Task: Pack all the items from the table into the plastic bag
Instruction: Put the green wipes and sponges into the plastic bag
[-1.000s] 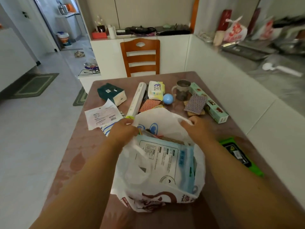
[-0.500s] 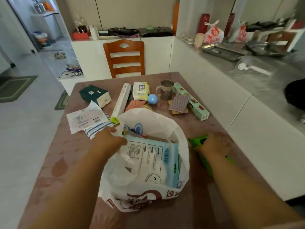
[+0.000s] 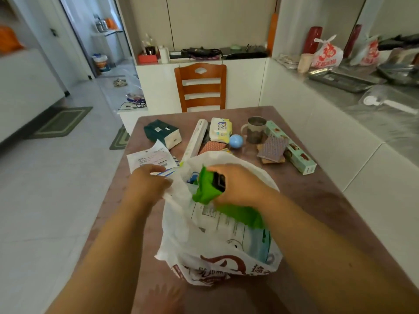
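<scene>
A white plastic bag [image 3: 181, 234] with red print stands open on the brown table [image 3: 317, 200], a pale printed pack inside it. My left hand [image 3: 147, 184] grips the bag's left rim. My right hand [image 3: 238, 186] holds a green packet [image 3: 206, 189] over the bag's mouth, its lower end inside the bag. Beyond the bag lie a dark green tissue box [image 3: 162, 136], paper receipts [image 3: 149, 158], a long white roll box [image 3: 196, 139], a wipes pack [image 3: 220, 130], a blue ball [image 3: 235, 140], a mug [image 3: 255, 130], scrub pads [image 3: 272, 149] and a long mint box [image 3: 292, 148].
A wooden chair [image 3: 200, 87] stands at the table's far end. A white counter wall [image 3: 340, 143] runs along the right side of the table, with trays and printed bags on top. Tiled floor with mats lies to the left.
My right hand left the bag's rim, reached to the green packet at the right of the table, picked it up and brought it over the bag. My left hand kept hold of the rim.
</scene>
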### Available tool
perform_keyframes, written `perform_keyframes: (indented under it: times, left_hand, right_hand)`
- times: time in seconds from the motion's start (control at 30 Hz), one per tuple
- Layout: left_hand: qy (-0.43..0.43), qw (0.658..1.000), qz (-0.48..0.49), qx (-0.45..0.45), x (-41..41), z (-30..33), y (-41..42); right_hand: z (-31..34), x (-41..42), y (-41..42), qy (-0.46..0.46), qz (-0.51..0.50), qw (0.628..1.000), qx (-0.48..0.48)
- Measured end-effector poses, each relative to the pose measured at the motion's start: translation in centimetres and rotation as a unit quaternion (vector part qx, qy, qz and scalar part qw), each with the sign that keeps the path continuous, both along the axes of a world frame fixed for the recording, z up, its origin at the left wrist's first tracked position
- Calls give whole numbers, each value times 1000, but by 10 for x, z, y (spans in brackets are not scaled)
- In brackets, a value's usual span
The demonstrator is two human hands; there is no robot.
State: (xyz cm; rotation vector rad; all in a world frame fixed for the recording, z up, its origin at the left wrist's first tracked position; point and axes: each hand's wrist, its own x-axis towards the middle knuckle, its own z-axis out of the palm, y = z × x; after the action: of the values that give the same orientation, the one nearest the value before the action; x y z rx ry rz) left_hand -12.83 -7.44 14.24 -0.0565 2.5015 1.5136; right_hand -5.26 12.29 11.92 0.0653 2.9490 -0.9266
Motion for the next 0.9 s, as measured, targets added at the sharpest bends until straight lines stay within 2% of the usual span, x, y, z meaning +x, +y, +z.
perform_keyframes:
  times: [0.07, 0.13, 0.33, 0.43, 0.5, 0.57, 0.63, 0.77, 0.9]
  left_hand:
    - [17, 1000, 2, -11, 0, 2, -6]
    - [19, 1000, 1, -23, 1, 2, -9]
    - [39, 998, -7, -49, -2, 5, -14]
    - [57, 994, -25, -92, -10, 13, -13]
    - [49, 990, -52, -123, -15, 19, -8]
    - [39, 986, -79, -144, -21, 23, -1]
    - [29, 981, -105, -158, -28, 26, 7]
    - [-4, 976, -145, -164, -47, 22, 23]
    - [-49, 987, -113, -106, -70, 12, 38]
  right_hand:
    - [-27, -10, -16, -86, 26, 996, 22]
    - [-45, -13, -19, -126, 32, 991, 12]
    - [-56, -9, -19, -93, 87, 991, 52]
    - [-44, -15, -16, -73, 107, 990, 57]
    - [-30, -26, -8, 0, 66, 998, -3]
    - [-19, -44, 12, 61, -32, 996, -60]
    - [-12, -67, 39, 71, -119, 988, -75]
    - [-19, -117, 84, -42, -227, 973, -27]
    - [-45, -157, 108, -131, -231, 964, 31]
